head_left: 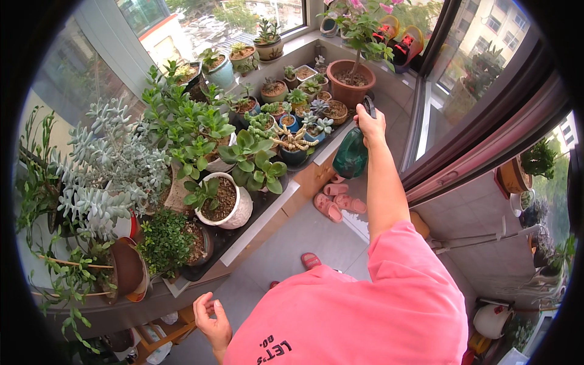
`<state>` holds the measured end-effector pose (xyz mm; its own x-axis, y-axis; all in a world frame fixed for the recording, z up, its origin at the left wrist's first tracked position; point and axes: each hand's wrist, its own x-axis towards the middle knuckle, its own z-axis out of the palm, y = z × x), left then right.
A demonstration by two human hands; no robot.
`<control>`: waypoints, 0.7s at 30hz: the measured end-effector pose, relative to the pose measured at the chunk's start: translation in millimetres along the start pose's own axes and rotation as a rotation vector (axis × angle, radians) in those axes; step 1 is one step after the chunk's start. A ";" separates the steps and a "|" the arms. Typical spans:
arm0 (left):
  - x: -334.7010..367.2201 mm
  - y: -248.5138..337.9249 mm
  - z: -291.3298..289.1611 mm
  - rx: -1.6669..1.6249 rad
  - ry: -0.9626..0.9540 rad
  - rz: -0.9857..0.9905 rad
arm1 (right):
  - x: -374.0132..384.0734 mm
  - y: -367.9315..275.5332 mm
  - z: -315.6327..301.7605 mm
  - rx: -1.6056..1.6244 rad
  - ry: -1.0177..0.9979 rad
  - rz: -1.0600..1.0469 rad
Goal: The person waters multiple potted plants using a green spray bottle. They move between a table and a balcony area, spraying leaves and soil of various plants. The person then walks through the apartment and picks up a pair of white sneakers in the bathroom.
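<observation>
My right hand (pixel 370 120) is stretched out and grips the trigger head of a dark green spray bottle (pixel 351 153), held over the edge of a plant shelf. Just beyond it stands a large terracotta pot (pixel 349 82) with a pink-flowering plant. Small succulent pots (pixel 297 115) crowd the shelf left of the bottle. My left hand (pixel 211 318) hangs low by my side, fingers loosely apart and holding nothing, near the shelf's front edge. A pink sleeve covers my right shoulder.
Potted succulents fill a long windowsill shelf (pixel 243 234), including a white pot (pixel 234 210) and a tall grey-blue succulent (pixel 112 164). Pink sandals (pixel 337 204) lie on the tiled floor. A sliding door frame (pixel 450 164) runs along the right. More pots sit outside at the far right (pixel 517 176).
</observation>
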<state>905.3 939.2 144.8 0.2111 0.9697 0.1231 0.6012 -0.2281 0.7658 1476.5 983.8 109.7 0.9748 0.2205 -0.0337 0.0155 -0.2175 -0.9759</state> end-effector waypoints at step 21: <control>9.8 10.3 3.5 0.008 -0.024 0.047 | -22.0 -13.5 -10.0 -0.114 0.008 -0.228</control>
<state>916.3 946.1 151.6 0.2580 0.9554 0.1438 0.5961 -0.2745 0.7546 1457.1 972.4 125.8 0.9451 0.2685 0.1863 0.2592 -0.2690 -0.9276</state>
